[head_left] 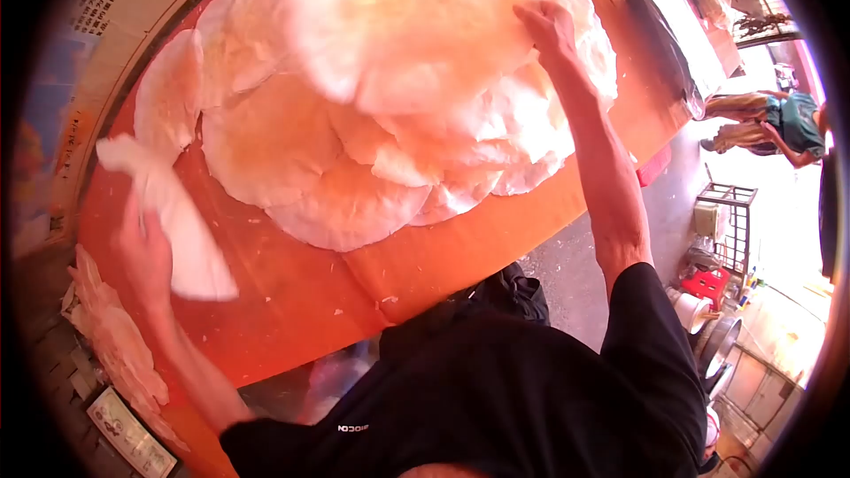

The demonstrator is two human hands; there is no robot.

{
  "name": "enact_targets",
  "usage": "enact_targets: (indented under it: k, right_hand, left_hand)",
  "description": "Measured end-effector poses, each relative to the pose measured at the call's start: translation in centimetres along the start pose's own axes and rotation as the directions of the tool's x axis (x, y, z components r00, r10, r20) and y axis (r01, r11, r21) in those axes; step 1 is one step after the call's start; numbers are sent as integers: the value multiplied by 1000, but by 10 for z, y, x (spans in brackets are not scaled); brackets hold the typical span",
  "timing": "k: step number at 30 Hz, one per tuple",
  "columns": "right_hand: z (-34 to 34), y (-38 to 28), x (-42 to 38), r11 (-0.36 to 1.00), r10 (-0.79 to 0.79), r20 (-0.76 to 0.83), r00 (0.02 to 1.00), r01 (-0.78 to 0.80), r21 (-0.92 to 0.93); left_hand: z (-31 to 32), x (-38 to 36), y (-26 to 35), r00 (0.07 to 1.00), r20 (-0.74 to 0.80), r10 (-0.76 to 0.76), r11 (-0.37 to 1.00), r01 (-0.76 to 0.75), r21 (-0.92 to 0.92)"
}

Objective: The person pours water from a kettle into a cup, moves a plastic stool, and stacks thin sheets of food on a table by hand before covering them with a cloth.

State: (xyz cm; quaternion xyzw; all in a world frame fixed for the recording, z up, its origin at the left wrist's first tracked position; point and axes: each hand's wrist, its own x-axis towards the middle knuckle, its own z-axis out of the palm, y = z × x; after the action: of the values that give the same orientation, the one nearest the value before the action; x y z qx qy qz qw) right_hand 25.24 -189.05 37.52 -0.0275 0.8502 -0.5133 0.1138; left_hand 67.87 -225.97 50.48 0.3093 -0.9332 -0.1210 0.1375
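Observation:
A wide heap of thin, round, pale flatbreads (274, 142) overlaps across the orange tabletop. My right hand (551, 31) is closed on the right edge of one flatbread (407, 26) at the top of the heap, and that sheet is blurred by motion. On the left, my left hand (146, 243) is closed against a folded white flatbread (190, 248), which hangs as a narrow strip over the table. Its fingers are partly smeared. Another flatbread (168, 93) lies at the heap's left side.
The orange table (310, 301) carries scattered crumbs. More thin sheets (119, 345) are piled at its near left edge. A white-topped box (682, 40) sits at the far right. Beyond stand a person (788, 119), a metal rack (730, 221) and a red stool (707, 285).

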Motion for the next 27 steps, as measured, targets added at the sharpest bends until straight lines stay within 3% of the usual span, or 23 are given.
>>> enact_targets:
  k: [2, 3, 5, 8, 9, 11, 13, 14, 16, 17, 18, 20, 21, 24, 26, 27]
  right_hand:
    - [-13, 34, 0, 998, -54, -20, 998, 53, -41]
    - [-18, 46, -8, 990, -100, -40, 994, 96, -102]
    - [-41, 23, -38, 965, -174, -144, 974, 140, -224]
    - [-73, 30, -37, 942, -305, -343, 889, 333, 27]
    - [-85, 13, -51, 921, -374, -378, 847, 386, -47]
    - [-89, -13, -64, 888, -460, -452, 764, 403, -222]
    - [-73, -19, -62, 804, -595, -392, 702, 503, -319]
    - [-58, -17, -57, 702, -699, -295, 651, 547, -457]
    - [-18, -16, -55, 536, -726, -28, 687, 538, -650]
    - [5, -9, -50, 455, -705, 100, 702, 555, -696]
    - [23, 6, -45, 459, -709, 116, 696, 579, -674]
    - [59, 45, -25, 416, -482, 256, 838, 476, -775]
    - [71, 68, -16, 375, -460, 276, 844, 466, -801]
    - [74, 66, -19, 392, -491, 267, 829, 484, -782]
    - [78, 72, -18, 383, -473, 267, 840, 469, -796]
    - [79, 71, -17, 377, -479, 271, 835, 475, -795]
  left_hand:
    - [10, 42, 67, 960, -43, 276, 950, -266, 164]
    - [26, 62, 84, 932, -57, 357, 931, -350, 104]
    - [59, 78, 162, 794, -143, 591, 802, -598, -4]
    - [134, 73, 240, 677, -51, 734, 677, -735, -29]
    - [168, 64, 256, 655, 8, 755, 653, -752, -84]
    - [229, 31, 277, 637, 186, 748, 656, -753, -60]
    - [259, 1, 281, 636, 278, 720, 691, -696, -196]
    - [264, -10, 279, 643, 284, 711, 699, -688, -194]
    - [271, -26, 268, 689, 91, 719, 689, -689, -226]
    - [276, -30, 260, 704, 106, 703, 707, -674, -212]
    - [280, -34, 252, 689, 92, 719, 681, -670, -295]
    - [267, -27, 227, 654, 17, 756, 587, -667, -459]
    - [256, -20, 211, 676, 25, 736, 620, -659, -426]
    - [231, 11, 153, 841, -150, 520, 767, -537, -350]
    - [233, 53, 106, 943, -74, 323, 899, -330, -288]
    - [248, 78, 74, 937, -158, 311, 933, -333, -139]
